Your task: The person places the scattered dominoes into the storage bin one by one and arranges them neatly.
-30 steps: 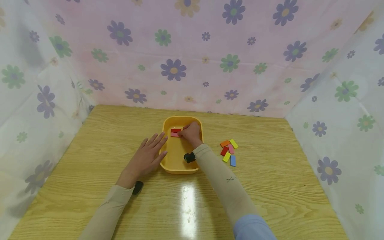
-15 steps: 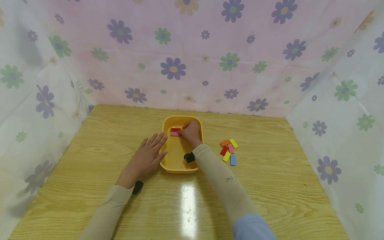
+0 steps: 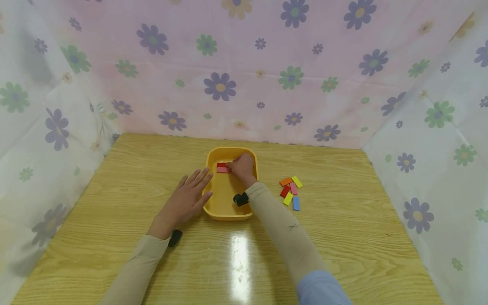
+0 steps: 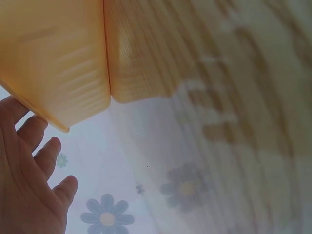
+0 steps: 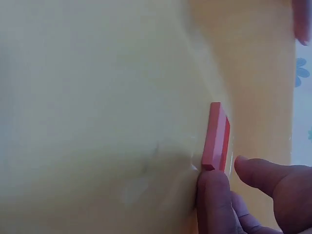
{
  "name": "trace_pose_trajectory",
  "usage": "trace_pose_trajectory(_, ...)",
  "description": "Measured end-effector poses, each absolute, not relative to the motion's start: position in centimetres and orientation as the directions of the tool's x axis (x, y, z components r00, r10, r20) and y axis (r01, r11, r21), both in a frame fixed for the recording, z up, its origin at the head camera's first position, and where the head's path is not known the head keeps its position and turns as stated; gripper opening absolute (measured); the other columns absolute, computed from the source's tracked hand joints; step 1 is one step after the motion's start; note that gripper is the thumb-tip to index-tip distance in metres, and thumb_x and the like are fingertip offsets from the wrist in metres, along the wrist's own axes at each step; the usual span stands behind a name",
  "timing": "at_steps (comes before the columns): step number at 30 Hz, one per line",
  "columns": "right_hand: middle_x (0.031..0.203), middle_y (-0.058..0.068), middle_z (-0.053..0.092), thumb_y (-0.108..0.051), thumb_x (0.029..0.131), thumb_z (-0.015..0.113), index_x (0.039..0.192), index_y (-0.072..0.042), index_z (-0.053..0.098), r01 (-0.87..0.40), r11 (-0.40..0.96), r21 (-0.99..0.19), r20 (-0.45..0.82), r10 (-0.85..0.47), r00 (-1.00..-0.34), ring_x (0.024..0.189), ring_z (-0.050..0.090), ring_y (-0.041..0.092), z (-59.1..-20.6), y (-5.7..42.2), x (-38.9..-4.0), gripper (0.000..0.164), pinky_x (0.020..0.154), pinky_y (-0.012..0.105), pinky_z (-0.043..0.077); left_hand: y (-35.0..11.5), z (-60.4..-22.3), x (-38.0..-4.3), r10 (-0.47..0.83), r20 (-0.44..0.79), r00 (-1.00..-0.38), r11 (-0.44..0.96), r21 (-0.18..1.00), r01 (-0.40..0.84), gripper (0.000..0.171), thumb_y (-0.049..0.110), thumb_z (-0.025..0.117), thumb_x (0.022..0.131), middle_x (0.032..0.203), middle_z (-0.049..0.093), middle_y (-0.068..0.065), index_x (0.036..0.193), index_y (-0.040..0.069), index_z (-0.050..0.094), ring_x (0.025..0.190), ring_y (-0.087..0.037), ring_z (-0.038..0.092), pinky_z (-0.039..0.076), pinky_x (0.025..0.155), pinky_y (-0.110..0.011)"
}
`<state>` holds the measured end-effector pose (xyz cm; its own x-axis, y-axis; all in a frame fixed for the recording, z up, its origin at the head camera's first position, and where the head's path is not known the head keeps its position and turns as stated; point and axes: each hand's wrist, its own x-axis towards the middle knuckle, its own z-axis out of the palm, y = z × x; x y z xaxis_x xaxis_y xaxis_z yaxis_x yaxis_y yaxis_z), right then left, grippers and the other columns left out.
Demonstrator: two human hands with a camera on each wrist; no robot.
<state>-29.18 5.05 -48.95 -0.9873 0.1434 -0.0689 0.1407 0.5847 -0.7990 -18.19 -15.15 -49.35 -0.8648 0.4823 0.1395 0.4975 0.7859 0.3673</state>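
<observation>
A yellow plastic tray (image 3: 228, 218) stands on the wooden table. My left hand (image 3: 184, 199) has its fingers spread against the tray's left rim; the left wrist view shows the fingertips (image 4: 51, 146) at the rim's edge. Inside the tray, a red block (image 3: 221, 164) and a pink block (image 3: 222, 170) lie flat side by side. My right hand (image 3: 243, 167) reaches into the tray at their right ends. In the right wrist view a finger (image 5: 217, 187) touches the end of the pink block (image 5: 214, 139), while the thumb stands slightly apart from the red block (image 5: 225, 146).
Several loose blocks lie on the table right of the tray: an orange one (image 3: 285, 181), a blue one (image 3: 296, 203), and yellow, pink and red ones. Flowered cloth (image 3: 244, 106) hangs behind the table and along both sides. A black camera sits at each wrist.
The pink block has moved up against the red one, closing the thin gap between them. My right fingertips have shifted slightly from the pink block towards the red. The left hand stays put.
</observation>
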Motion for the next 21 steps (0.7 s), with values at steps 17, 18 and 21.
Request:
trace_pose_trajectory(17, 0.103, 0.023, 0.073, -0.035, 0.102, 0.062, 0.112, 0.009, 0.070, 0.099, 0.507, -0.856, -0.179, -0.110, -0.978, 0.096, 0.073, 0.038, -43.4, 7.1, -29.0, 0.045, 0.079, 0.035, 0.062, -15.4, -48.7, -19.0, 0.493, 0.123, -0.861, 0.783, 0.368, 0.501, 0.064, 0.043, 0.043, 0.109, 0.170, 0.020, -0.005, 0.162, 0.013, 0.027, 0.157, -0.035, 0.017, 0.011, 0.124, -0.062)
trace_pose_trajectory(18, 0.113, 0.024, 0.070, -0.035, 0.103, 0.061, 0.119, 0.008, 0.068, 0.104, 0.480, -0.871, -0.184, -0.124, -0.975, 0.102, 0.071, 0.039, -42.9, 7.3, -28.9, 0.046, 0.083, 0.037, 0.061, -15.4, -48.7, -19.0, 0.494, 0.121, -0.861, 0.784, 0.366, 0.501, 0.064, 0.044, 0.042, 0.109, 0.170, 0.020, -0.005, 0.162, 0.013, 0.027, 0.157, -0.034, 0.016, 0.011, 0.124, -0.062)
trace_pose_trajectory(21, 0.127, 0.026, 0.065, -0.035, 0.105, 0.057, 0.130, 0.004, 0.063, 0.086, 0.405, -0.910, -0.165, -0.163, -0.973, 0.112, 0.066, 0.041, -41.8, 8.0, -28.6, 0.046, 0.091, 0.039, 0.059, -15.3, -48.7, -19.1, 0.497, 0.116, -0.860, 0.783, 0.367, 0.502, 0.064, 0.044, 0.042, 0.109, 0.170, 0.020, -0.005, 0.162, 0.013, 0.027, 0.157, -0.033, 0.015, 0.010, 0.124, -0.061)
